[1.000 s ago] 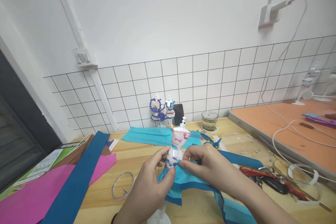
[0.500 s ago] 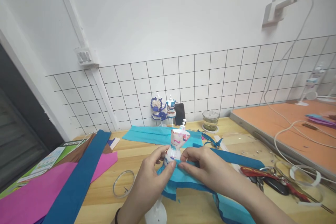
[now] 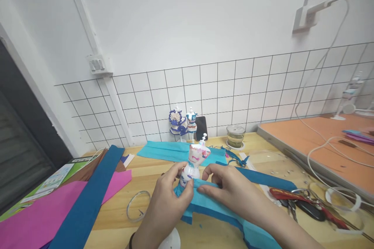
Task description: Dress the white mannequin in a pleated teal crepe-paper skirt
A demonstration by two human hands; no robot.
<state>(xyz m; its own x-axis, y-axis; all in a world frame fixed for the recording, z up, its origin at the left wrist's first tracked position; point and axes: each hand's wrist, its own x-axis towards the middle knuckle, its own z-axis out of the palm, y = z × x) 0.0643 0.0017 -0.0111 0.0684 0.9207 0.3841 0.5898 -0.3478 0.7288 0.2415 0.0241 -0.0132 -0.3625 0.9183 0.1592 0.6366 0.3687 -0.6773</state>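
Left hand (image 3: 172,194) closes around the lower part of a small white dress form (image 3: 193,171), thumb pressing a light-blue strip (image 3: 212,200) with a darker border against it; right hand (image 3: 226,184) pinches the strip just beside. The form tilts rightward above the wooden desk (image 3: 113,221). Behind it are a dark phone (image 3: 201,127) and a lidded glass cup (image 3: 235,138).

The left hand (image 3: 173,191) hides part of the little white dress stand (image 3: 195,159), and the bottom edge cuts off its round foot (image 3: 172,240). The right hand (image 3: 226,184) covers some light blue cloth (image 3: 212,202), which also runs off the bottom. The pink sheet (image 3: 43,208) is cut at the left. The far-right figure (image 3: 351,90) looks blurry.
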